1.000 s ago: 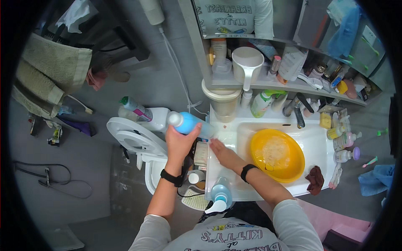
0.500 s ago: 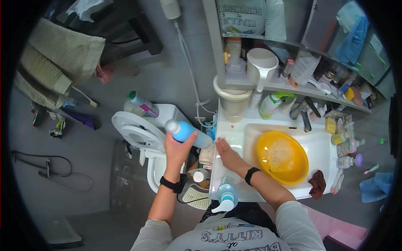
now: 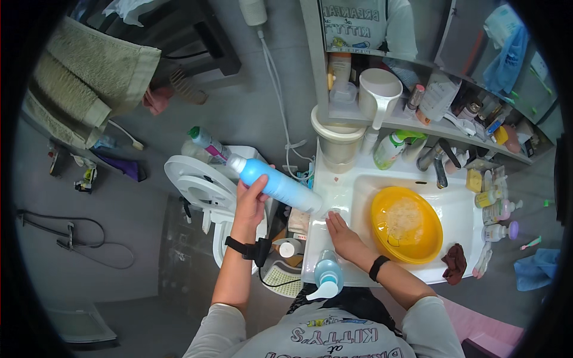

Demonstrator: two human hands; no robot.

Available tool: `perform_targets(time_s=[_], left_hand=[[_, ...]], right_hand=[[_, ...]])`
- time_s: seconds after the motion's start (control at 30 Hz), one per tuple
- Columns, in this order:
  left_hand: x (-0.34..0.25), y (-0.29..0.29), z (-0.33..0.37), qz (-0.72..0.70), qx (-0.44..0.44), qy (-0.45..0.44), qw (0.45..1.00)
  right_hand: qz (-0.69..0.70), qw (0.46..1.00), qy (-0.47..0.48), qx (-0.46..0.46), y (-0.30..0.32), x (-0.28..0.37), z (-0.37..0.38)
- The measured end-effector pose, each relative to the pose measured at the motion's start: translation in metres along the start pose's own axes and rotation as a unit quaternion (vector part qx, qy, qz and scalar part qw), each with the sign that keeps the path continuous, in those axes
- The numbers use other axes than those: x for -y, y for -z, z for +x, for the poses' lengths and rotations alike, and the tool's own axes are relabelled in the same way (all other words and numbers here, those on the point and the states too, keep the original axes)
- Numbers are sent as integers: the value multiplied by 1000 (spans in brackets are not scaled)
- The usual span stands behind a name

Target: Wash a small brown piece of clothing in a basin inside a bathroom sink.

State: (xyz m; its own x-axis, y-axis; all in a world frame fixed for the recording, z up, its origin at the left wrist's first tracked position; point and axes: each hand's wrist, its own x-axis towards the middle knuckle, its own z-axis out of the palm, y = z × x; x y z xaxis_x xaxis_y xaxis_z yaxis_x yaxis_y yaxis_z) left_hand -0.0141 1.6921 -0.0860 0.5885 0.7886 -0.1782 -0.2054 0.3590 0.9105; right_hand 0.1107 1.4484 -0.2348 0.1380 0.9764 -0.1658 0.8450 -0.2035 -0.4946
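Observation:
My left hand (image 3: 250,200) grips a light blue bottle (image 3: 276,184) with a white base, tipped so its far end points down toward the sink rim. My right hand (image 3: 341,232) lies flat with fingers spread on the white sink rim (image 3: 334,203), just under the bottle's lower end. A yellow basin (image 3: 406,225) with foamy water sits in the sink to the right of that hand. A blue pump bottle (image 3: 327,275) stands on the sink's near corner, by my right wrist.
A white toilet (image 3: 200,182) with raised lid stands left of the sink. A shelf (image 3: 418,119) behind the sink holds several bottles and a white scoop (image 3: 380,89). A tap (image 3: 439,162), a beige bucket (image 3: 338,140), a brown cloth (image 3: 455,262) and towels (image 3: 83,89) are around.
My left hand has tilted the blue bottle from upright to slanting toward the sink. My right hand stays on the sink rim beneath it.

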Motion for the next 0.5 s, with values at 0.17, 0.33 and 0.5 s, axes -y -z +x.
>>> perform_targets(time_s=[0.17,0.33,0.5], left_hand=[[-2,8,-2,-91,178,-55,978],[0,16,-2,-169,216,-44,961],[-2,17,-9,-141,193,-53,970]], right_hand=[[-23,992,-81,-96,-5,-21,26],[-74,990,-78,-87,0,-11,30],[147,966,-146,-158,-22,-10,27]])
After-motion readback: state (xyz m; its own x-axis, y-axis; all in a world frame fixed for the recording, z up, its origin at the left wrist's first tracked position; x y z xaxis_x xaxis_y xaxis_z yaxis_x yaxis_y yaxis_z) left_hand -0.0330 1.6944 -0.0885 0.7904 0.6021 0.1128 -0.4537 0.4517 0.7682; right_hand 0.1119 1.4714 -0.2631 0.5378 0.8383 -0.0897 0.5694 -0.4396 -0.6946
